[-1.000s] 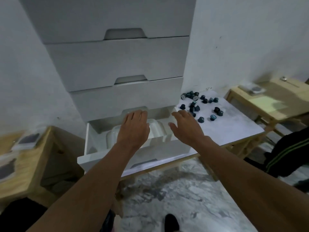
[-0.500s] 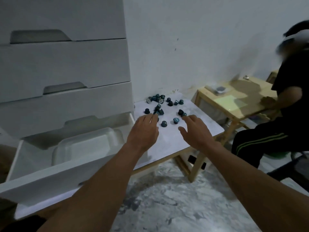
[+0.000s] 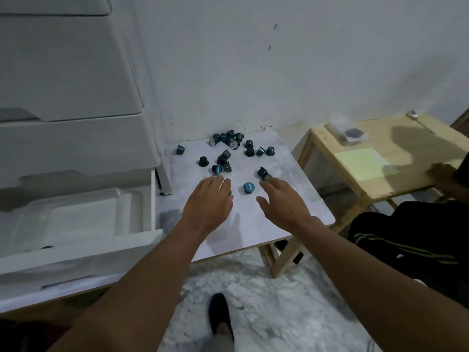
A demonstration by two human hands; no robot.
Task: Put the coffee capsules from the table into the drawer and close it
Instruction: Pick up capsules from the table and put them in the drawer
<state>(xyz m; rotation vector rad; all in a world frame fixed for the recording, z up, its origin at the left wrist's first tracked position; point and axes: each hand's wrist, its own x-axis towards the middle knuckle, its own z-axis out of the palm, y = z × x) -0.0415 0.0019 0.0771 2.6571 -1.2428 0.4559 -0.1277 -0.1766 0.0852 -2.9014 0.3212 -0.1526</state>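
The coffee capsules (image 3: 224, 158) are little dark and blue cups, scattered on the white table (image 3: 312, 207) in the middle of the frame. One bright blue capsule (image 3: 249, 188) sits between the hands. The left hand (image 3: 209, 201) and right hand (image 3: 281, 199) reach over the table with straight fingers, holding nothing. The open drawer (image 3: 153, 199) is at the lower left, just beside the table.

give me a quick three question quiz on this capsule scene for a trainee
1. True or false: the drawer is open.
2. The light blue capsule lies: A between the left hand and right hand; B inside a cup; C on the floor.
3. Which utensil lies at the far corner of the wooden table?
Key: 1 true; 2 A; 3 the spoon.
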